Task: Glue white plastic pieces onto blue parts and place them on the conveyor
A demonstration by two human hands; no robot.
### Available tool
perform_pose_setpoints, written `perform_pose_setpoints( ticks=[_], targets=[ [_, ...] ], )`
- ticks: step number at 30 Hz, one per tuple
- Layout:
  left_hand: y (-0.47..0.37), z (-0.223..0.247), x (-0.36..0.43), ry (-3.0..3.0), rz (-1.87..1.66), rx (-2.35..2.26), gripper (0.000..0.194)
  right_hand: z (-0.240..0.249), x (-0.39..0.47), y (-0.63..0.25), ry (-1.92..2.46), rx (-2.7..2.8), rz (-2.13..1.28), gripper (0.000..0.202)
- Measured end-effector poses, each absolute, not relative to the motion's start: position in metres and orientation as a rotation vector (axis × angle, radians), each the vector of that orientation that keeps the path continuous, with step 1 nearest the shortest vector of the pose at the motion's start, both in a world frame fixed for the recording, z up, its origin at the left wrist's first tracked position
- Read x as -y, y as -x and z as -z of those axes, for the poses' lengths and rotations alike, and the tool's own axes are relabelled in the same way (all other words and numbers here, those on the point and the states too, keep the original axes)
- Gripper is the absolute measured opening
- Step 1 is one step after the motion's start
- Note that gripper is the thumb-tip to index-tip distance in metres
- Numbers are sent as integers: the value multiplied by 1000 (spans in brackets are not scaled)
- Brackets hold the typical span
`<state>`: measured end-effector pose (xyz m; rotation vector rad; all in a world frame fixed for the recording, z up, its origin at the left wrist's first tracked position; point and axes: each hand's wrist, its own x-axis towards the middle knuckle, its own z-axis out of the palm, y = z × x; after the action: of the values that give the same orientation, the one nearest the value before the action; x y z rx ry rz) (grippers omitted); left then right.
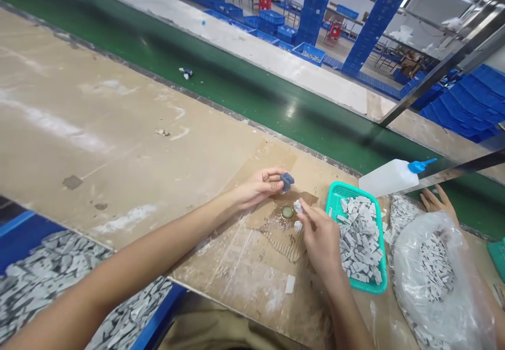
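Observation:
My left hand (265,186) pinches a small dark blue piece (287,181) over the cardboard on the bench. Opposite it, my right hand (320,233) has its thumb and index finger closed on a small white piece (298,206). Between the two hands lies a small round dish (287,212), set in a wet brown patch. Another white bit (298,225) lies just below the right fingertips. A green basket (334,192) full of flat grey-white pieces (361,239) stands right beside my right hand.
A white bottle (389,178) with a blue nozzle lies behind the basket. At right, another person's hand (438,202) is near a clear bag (410,255) of pieces. A blue bin (153,321) of pieces sits lower left. A green conveyor (236,98) runs behind the bench.

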<state>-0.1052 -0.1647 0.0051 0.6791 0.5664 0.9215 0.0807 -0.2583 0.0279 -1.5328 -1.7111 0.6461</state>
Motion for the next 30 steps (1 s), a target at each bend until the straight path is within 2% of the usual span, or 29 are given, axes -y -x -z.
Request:
perform_pose_setpoints(
  ticks=[4,10,18,30],
  targets=[
    [106,-9,164,-617,-957,-603,37,-27,261,-81,1585,1706,-625,33],
    [106,-12,161,-561,-1001,-567,31,-27,263,-80,1538,1917,-442,20],
    [107,-7,161,-597,-1023,-493,34,-23,265,-78,1496,2167,-155,27],
    [104,-7,162,-581,-1013,-465,34,-24,265,-77,1554,2253,-163,29]
  ],
)
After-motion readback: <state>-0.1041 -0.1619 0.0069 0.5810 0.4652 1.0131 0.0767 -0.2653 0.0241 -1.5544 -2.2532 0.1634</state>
